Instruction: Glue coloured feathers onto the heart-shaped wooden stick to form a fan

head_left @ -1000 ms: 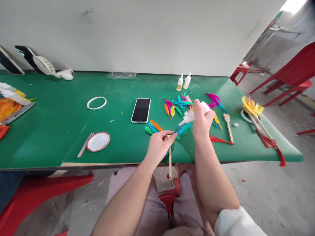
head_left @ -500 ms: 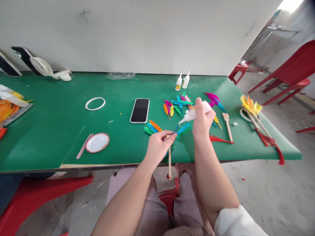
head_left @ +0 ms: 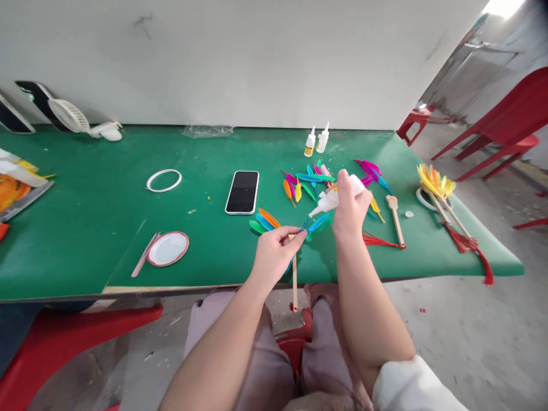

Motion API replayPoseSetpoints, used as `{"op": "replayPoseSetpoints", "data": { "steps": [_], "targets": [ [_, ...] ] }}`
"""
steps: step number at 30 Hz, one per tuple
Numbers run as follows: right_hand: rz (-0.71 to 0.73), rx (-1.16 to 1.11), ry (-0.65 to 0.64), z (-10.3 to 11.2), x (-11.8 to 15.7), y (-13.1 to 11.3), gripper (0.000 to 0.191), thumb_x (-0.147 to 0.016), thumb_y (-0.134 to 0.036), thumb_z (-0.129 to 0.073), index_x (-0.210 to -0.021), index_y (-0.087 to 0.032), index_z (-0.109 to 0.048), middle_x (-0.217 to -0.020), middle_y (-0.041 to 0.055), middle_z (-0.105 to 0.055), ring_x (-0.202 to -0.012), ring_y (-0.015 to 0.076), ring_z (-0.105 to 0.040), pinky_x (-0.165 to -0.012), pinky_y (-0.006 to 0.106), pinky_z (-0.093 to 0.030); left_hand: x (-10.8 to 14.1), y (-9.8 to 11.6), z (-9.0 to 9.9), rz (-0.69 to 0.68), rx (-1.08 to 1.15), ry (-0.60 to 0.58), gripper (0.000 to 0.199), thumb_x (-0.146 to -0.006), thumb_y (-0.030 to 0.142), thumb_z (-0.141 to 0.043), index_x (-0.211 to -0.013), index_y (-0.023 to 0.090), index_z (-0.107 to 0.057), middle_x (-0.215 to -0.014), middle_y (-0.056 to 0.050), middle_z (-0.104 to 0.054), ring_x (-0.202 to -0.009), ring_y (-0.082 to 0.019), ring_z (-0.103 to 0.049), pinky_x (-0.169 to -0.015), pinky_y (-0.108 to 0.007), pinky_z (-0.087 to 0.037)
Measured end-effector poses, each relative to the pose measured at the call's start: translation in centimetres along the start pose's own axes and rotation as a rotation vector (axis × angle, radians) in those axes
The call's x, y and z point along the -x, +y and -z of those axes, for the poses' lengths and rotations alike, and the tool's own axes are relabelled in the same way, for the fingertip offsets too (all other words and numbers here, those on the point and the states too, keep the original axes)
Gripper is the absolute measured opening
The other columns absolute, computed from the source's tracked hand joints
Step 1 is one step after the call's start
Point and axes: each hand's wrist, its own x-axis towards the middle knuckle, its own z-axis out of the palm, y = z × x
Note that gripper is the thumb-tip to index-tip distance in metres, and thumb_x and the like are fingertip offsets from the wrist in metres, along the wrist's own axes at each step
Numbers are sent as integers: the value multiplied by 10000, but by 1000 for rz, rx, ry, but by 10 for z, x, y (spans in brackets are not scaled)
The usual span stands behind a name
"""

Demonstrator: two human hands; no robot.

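Observation:
Near the front edge of the green table, my left hand (head_left: 279, 251) pinches a small blue feather (head_left: 305, 223) by its lower end. Gripped in my right hand (head_left: 350, 206) is a white glue bottle (head_left: 328, 201), tilted down with its nozzle at or very near the feather's tip. Below my left hand lies a wooden stick (head_left: 295, 279) that reaches past the table edge. Orange, blue and green feathers (head_left: 269, 218) fan out left of the fingers, and blue-green feathers (head_left: 317, 226) fan out to the right. The fan's middle is hidden by my left hand.
Loose colourful feathers (head_left: 298, 193) lie behind my hands, with two small bottles (head_left: 309, 143) farther back. A phone (head_left: 242, 193), a white ring (head_left: 164, 180) and a round plate (head_left: 168, 249) are to the left. To the right are a wooden handle (head_left: 395, 221) and a yellow feather fan (head_left: 436, 181).
The view has shifted very slightly. My right hand and the glue bottle have moved a little to the left; both hands keep their holds.

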Motion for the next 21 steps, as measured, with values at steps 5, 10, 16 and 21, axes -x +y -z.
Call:
{"op": "replayPoseSetpoints", "data": {
  "steps": [5,10,16,21],
  "targets": [
    [13,29,-22,0,1,-1,424,-754,-544,-453,-544,-180,-510,-482,-26,-457,-451,88,-437,-452,244,-379,0,1,0,-4,-4,-7,278,-697,429,-606,-742,166,-682,-452,47,-357,-454,-81,-306,-456,-225,-237],
    [6,0,21,0,1,-2,404,-744,-535,-478,-553,-181,-516,-500,-22,-469,-459,91,-435,-462,256,-393,0,0,0,-15,-8,-5,270,-699,424,-606,-744,169,-683,-454,46,-359,-460,-82,-310,-462,-224,-242],
    [10,1,13,-1,2,-3,409,-734,-544,-483,-540,-184,-502,-488,-23,-463,-452,91,-428,-452,257,-383,0,0,0,-6,-5,1,281,-691,435,-607,-741,169,-683,-451,43,-375,-454,-89,-316,-467,-233,-238],
    [27,31,-41,0,5,-8,407,-728,-536,-499,-523,-184,-482,-478,-24,-449,-462,87,-418,-457,250,-363,0,1,0,-5,-3,4,277,-693,436,-607,-743,175,-684,-454,43,-381,-454,-89,-317,-464,-235,-231]
  ]
}}
